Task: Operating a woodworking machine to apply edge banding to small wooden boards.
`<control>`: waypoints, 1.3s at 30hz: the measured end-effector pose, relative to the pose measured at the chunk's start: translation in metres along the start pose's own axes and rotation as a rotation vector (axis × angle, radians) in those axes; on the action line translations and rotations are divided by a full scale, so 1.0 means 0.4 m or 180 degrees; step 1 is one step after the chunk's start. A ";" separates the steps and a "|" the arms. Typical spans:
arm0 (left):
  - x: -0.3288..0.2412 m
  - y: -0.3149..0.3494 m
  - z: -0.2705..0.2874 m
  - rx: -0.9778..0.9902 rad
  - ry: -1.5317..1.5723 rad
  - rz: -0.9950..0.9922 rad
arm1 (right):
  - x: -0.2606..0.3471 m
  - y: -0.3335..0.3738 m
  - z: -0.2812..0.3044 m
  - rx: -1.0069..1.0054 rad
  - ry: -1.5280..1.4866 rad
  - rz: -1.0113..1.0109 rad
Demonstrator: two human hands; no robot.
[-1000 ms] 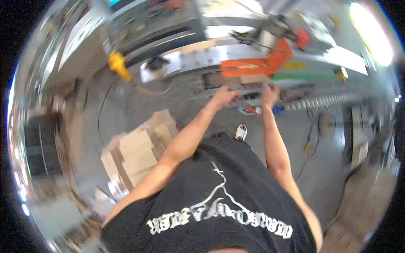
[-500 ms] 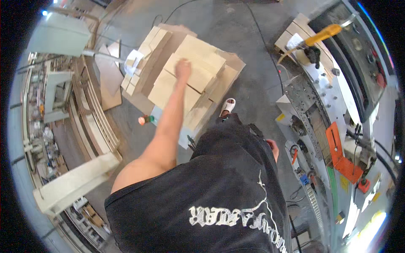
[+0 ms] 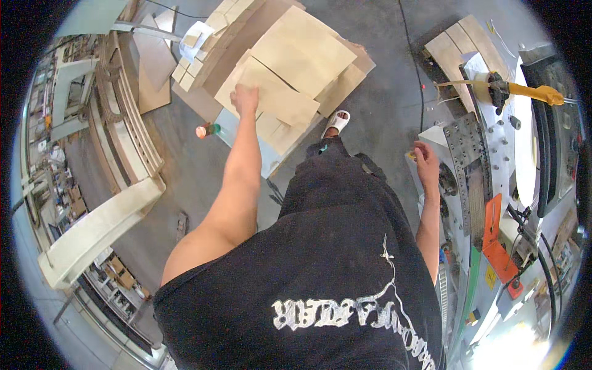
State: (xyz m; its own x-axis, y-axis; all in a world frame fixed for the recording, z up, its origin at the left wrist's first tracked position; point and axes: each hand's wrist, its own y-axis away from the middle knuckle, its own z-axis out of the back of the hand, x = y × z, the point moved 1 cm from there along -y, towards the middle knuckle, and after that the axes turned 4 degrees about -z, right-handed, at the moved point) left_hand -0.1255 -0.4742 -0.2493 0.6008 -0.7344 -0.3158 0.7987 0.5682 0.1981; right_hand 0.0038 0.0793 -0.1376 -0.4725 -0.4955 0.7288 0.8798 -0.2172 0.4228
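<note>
Ahead of me, pale wood-coloured panels (image 3: 302,43) lie stacked in uneven piles. At the near side of the stack, my left hand (image 3: 245,98) has its fingers curled on the left part of a flat panel (image 3: 283,102). That panel sits askew over the ones beneath; its grip side is partly hidden by the hand. My right hand (image 3: 425,163) hangs out to the right near a machine's edge, fingers loosely bent and apart, with nothing visible in it.
A bottle (image 3: 206,130) stands on the floor left of the stack. Machine rails (image 3: 132,123) run along the left. On the right is a machine bed (image 3: 468,148) with a yellow-handled tool (image 3: 536,94) and an orange bracket (image 3: 498,253). My white sandal (image 3: 336,125) is beside the stack.
My left hand has come back toward me, and the near panel now lies turned across the stack. My right hand has swung outward to the right. The view has shifted.
</note>
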 end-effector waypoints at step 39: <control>-1.051 0.682 -0.153 0.2519 0.2244 -0.2727 | -0.043 0.127 0.199 -0.2172 -0.3568 -0.0019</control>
State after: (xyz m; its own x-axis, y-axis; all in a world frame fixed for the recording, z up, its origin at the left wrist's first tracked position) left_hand -0.1623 0.0125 -0.1193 -0.0432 -0.2669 -0.9628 0.8578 -0.5039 0.1012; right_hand 0.0526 0.1437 -0.0857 0.0289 0.3987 0.9166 0.5700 -0.7599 0.3125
